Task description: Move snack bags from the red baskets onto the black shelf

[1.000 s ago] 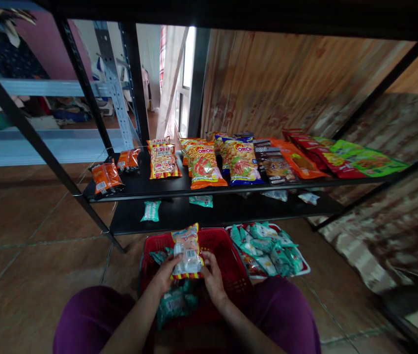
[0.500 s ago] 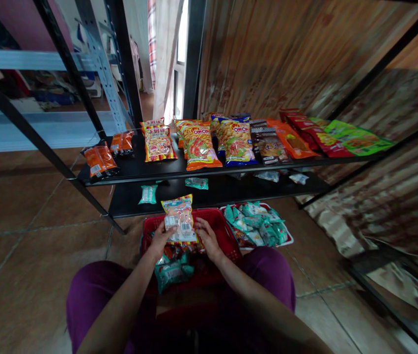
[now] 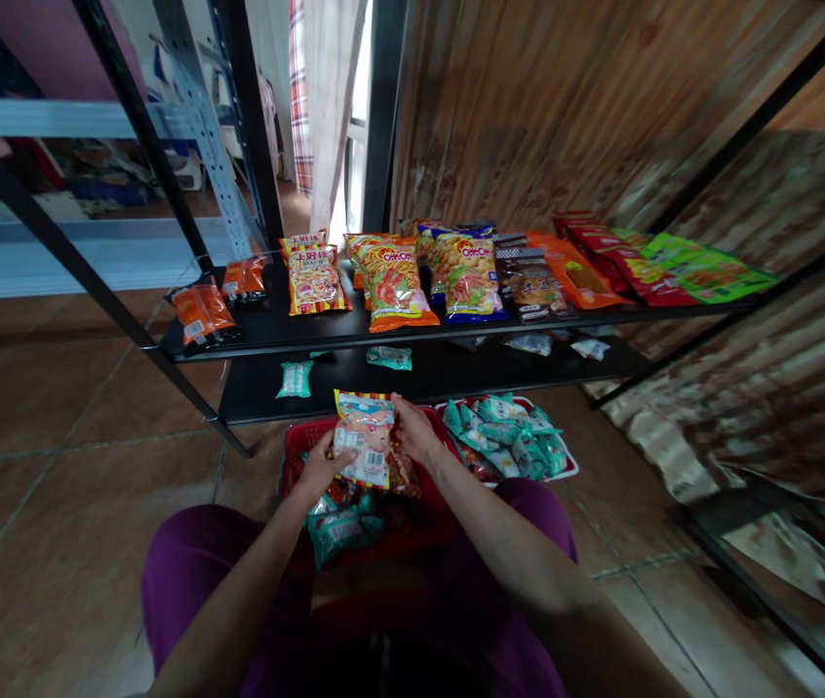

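Observation:
A yellow-edged snack bag (image 3: 364, 436), its barcode side facing up, is held over the red basket (image 3: 302, 436). My left hand (image 3: 321, 468) grips its left side, thumb on top. My right hand (image 3: 414, 431) is closed at the bag's upper right edge. Just below the right hand, a darker red-brown packet (image 3: 403, 472) shows beside the bag; what holds it is hidden. Green packets (image 3: 345, 531) lie in the near left part of the basket.
A black shelf (image 3: 273, 333) ahead carries orange packets (image 3: 203, 312), noodle-snack bags (image 3: 394, 281) and green bags (image 3: 703, 269). Small teal packets (image 3: 295, 378) lie on the lower shelf. A white-rimmed basket (image 3: 570, 469) of teal packets stands right of the red one.
The snack bag has shifted slightly right and down. My right hand has moved up to its upper right edge and closed there. The red-brown packet now shows more beside it.

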Action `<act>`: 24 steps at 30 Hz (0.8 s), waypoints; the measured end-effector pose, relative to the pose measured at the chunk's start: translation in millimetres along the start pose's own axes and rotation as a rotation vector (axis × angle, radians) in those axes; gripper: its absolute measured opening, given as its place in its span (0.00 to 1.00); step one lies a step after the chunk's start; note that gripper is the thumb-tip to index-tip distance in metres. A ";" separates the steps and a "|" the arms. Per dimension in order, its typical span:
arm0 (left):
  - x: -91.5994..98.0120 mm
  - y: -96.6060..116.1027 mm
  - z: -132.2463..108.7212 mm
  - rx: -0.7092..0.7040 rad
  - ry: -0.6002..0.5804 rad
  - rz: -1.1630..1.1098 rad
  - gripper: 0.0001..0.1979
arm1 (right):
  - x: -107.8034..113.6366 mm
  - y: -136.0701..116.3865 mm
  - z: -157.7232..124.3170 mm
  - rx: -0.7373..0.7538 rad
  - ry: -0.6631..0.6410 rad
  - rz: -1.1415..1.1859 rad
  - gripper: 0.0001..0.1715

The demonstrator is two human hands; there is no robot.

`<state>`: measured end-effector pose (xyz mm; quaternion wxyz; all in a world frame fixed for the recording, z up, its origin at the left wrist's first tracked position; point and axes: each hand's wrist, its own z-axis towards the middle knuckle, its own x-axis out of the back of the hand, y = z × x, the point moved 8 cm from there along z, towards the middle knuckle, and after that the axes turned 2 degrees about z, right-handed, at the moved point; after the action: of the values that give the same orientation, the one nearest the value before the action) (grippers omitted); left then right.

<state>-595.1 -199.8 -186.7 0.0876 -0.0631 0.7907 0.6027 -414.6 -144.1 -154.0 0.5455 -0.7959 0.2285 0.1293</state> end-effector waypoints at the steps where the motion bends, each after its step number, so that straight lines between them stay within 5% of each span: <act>1: -0.2 1.4 -0.7 -0.006 -0.007 0.012 0.32 | 0.1 0.0 2.0 -0.012 0.008 0.003 0.15; 12: -3.3 22.7 -7.5 -0.023 -0.075 -0.007 0.31 | 9.6 2.8 17.8 -0.060 0.110 0.078 0.08; 20: 17.3 34.4 -14.0 0.049 0.107 -0.405 0.17 | 13.7 -3.1 30.6 -0.026 0.182 0.101 0.04; 24: 11.7 37.9 -13.5 0.084 0.128 -0.485 0.16 | 19.8 -3.9 23.2 0.038 0.183 -0.027 0.02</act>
<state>-615.2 -202.7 -150.1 0.1820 -0.2854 0.7808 0.5252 -394.5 -125.9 -168.5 0.5390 -0.7969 0.2691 0.0444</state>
